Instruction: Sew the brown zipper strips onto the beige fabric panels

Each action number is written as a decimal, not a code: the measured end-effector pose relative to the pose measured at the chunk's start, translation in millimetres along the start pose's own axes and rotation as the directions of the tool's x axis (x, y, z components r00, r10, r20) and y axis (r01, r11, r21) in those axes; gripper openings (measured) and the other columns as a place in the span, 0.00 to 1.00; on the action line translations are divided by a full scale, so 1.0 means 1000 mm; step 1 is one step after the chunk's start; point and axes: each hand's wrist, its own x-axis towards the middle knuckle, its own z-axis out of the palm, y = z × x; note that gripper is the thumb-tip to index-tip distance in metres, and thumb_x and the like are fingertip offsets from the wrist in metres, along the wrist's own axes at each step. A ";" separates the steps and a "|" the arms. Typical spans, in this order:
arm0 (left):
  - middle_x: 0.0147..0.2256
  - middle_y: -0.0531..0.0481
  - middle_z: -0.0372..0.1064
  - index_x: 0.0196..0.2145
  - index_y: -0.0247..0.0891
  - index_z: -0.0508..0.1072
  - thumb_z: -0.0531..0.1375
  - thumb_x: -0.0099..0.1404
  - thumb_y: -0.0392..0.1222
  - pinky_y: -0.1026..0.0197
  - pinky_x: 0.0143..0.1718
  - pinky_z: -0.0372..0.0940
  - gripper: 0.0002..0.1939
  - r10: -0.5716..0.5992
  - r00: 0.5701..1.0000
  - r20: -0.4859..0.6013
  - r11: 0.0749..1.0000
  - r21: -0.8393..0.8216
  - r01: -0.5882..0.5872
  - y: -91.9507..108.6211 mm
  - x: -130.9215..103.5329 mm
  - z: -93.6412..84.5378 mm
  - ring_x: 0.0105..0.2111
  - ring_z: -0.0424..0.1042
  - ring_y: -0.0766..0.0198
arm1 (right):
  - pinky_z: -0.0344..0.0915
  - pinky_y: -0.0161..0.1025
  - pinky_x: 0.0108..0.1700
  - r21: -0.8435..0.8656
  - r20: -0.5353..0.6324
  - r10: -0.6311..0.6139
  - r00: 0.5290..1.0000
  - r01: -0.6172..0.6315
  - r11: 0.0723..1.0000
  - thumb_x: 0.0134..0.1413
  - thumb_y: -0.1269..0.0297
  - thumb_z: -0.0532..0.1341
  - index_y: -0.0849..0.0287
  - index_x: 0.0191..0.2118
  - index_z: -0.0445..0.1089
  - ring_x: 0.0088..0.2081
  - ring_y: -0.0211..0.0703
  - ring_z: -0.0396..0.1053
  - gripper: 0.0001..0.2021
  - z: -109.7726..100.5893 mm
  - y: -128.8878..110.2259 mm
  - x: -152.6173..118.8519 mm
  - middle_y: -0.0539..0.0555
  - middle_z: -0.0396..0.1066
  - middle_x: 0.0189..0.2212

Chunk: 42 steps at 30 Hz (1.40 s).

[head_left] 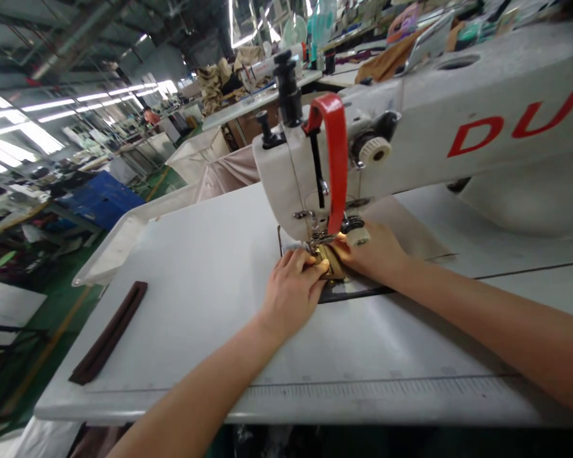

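A white sewing machine (286, 181) with a red guard stands on the pale table. Under its needle lies a small brown fabric piece (335, 264), lit by a warm lamp. My left hand (293, 286) presses its fingertips on the left side of this piece, fingers spread. My right hand (375, 254) is on the piece's right side, close to the presser foot, its fingertips partly hidden behind the machine head. A flat beige cloth (410, 232) extends behind my right hand.
A folded dark brown strip (109, 334) lies at the table's left. The white table (195, 273) has a ruler scale along its front edge. Beyond its left edge is a white bin (119, 245); pinkish cloth (233, 170) hangs behind. Other machines and blue crates stand farther back.
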 end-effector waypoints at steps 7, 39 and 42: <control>0.42 0.43 0.69 0.46 0.30 0.70 0.54 0.68 0.33 0.53 0.45 0.71 0.10 -0.020 0.998 0.066 0.991 0.132 0.011 0.005 -0.005 0.002 0.43 0.68 0.56 | 0.59 0.34 0.25 0.192 -0.112 -0.260 0.959 0.277 0.942 0.63 0.61 0.52 0.57 0.32 0.67 0.22 0.36 0.67 0.11 -0.022 0.013 -0.062 0.51 0.70 0.24; 0.37 0.49 0.76 0.39 0.34 0.73 0.53 0.70 0.33 0.59 0.44 0.71 0.08 0.045 0.981 -0.190 0.999 0.011 -0.043 0.010 -0.017 -0.002 0.37 0.76 0.63 | 0.62 0.38 0.30 0.184 0.127 -0.443 0.887 0.418 0.890 0.47 0.75 0.51 0.55 0.48 0.68 0.31 0.43 0.70 0.22 -0.015 0.005 -0.077 0.52 0.70 0.31; 0.37 0.49 0.76 0.39 0.35 0.74 0.56 0.68 0.33 0.61 0.41 0.72 0.07 -0.024 0.976 -0.215 0.997 -0.082 0.006 0.007 -0.017 -0.001 0.37 0.76 0.63 | 0.61 0.36 0.28 0.198 0.067 -0.466 0.882 0.446 0.873 0.48 0.77 0.50 0.57 0.51 0.67 0.29 0.41 0.70 0.24 -0.017 0.004 -0.075 0.51 0.70 0.29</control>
